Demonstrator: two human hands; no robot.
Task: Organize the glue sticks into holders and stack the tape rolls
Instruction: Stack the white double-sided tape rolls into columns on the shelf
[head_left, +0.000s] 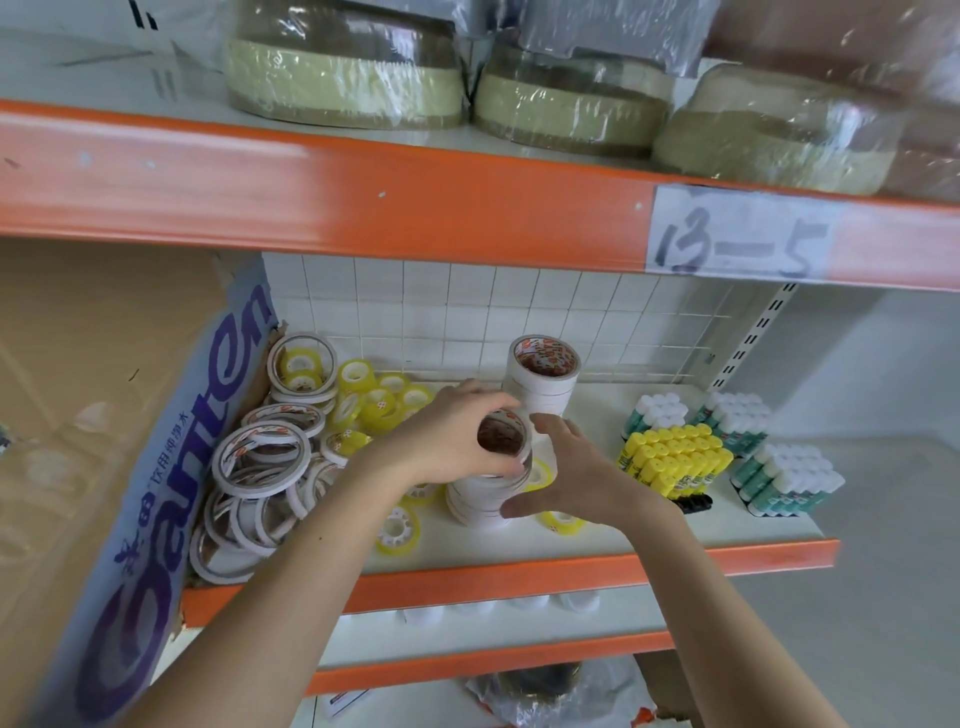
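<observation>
While your arms reach onto a white shelf with an orange front edge, your left hand curls its fingers round the top white tape roll of a short stack at the centre. Your right hand, fingers loosely spread, cups the stack's side at 3 o'clock; whether it grips is unclear. A taller stack stands behind at 12 o'clock. Loose white rolls and small yellow rolls lie at 9 and 10 o'clock. Yellow-capped glue sticks and white-capped glue sticks stand grouped at 3 o'clock.
</observation>
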